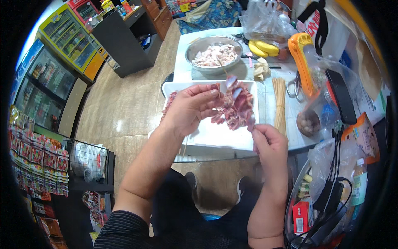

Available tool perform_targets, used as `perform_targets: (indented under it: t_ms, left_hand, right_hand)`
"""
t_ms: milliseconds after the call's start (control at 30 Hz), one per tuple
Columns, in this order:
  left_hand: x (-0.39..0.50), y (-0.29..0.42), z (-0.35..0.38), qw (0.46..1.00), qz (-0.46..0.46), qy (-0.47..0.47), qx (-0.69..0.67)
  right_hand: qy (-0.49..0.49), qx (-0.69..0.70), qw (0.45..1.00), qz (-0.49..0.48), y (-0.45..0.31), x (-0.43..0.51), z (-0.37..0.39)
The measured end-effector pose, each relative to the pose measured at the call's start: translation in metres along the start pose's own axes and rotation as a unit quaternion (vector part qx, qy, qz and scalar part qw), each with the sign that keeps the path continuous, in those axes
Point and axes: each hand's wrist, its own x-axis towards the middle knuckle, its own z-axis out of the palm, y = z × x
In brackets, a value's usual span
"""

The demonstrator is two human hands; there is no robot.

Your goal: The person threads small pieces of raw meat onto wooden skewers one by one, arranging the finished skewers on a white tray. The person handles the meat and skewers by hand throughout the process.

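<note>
Over a white plastic tray [224, 138], my left hand [197, 105] pinches a piece of raw dark red meat [219, 98] between thumb and fingers. At the tray's right edge, my right hand [269, 140] grips the lower end of a thin wooden skewer [222, 68]. Pieces of meat with a bluish sheen [231, 81] are threaded on it, and its tip points up and left. A pile of raw meat pieces [234, 115] lies in the tray behind the skewer. More meat [169, 105] shows at the tray's left side, partly hidden by my left hand.
Beyond the tray stands a steel bowl [189, 59] of pale raw meat. To the right lie a bundle of wooden skewers [279, 105], scissors [293, 88], crumpled paper [261, 69], bananas [263, 49], a yellow-orange device [300, 62], and a phone [341, 96] above plastic bags.
</note>
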Motion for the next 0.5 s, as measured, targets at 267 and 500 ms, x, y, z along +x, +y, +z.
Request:
perform_targets:
  t_ms: [267,500]
  left_hand:
    - [-0.017,0.004,-0.019,0.991,0.100,0.029,-0.089]
    - [-0.018,0.014,-0.036,0.979,0.130,0.058,-0.143]
  right_hand:
    - [-0.077,-0.068,0.995,0.008,-0.004,-0.009,0.004]
    - [-0.121,-0.072,0.989,0.036,-0.010,-0.012,0.013]
